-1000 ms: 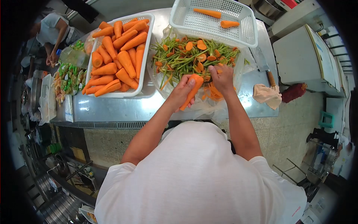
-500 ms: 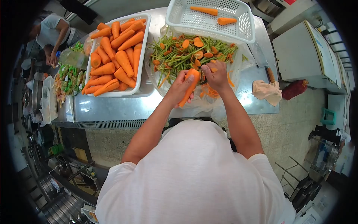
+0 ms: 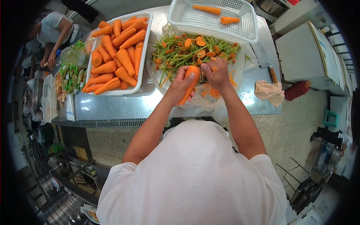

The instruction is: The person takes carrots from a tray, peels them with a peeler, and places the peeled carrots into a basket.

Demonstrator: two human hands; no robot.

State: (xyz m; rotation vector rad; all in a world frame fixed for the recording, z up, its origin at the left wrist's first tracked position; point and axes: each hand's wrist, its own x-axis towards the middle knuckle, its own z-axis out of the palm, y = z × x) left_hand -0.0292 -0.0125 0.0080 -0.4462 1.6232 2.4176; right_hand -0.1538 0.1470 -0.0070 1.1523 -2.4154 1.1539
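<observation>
My left hand (image 3: 181,85) is wrapped round a carrot (image 3: 191,83), which slants with its thick end away from me. Close on its right, my right hand (image 3: 217,73) is closed on a peeler (image 3: 214,69); most of the tool is hidden by the fingers. Thin orange peels (image 3: 213,92) lie on clear plastic below the right hand. Just beyond both hands spreads a heap of green stem trimmings (image 3: 172,56) mixed with cut carrot ends (image 3: 201,54).
At left stands a white basket (image 3: 147,45) full of carrots. A second white basket (image 3: 202,27) at the back holds two carrots. A cleaver (image 3: 262,56) and a cloth (image 3: 269,92) lie on the right of the metal table (image 3: 108,107). Another person (image 3: 54,28) works at far left.
The carrot in my left hand has tilted slightly and its near end has drawn up a little. My right hand stays close beside it, almost unmoved. The view has shifted slightly.
</observation>
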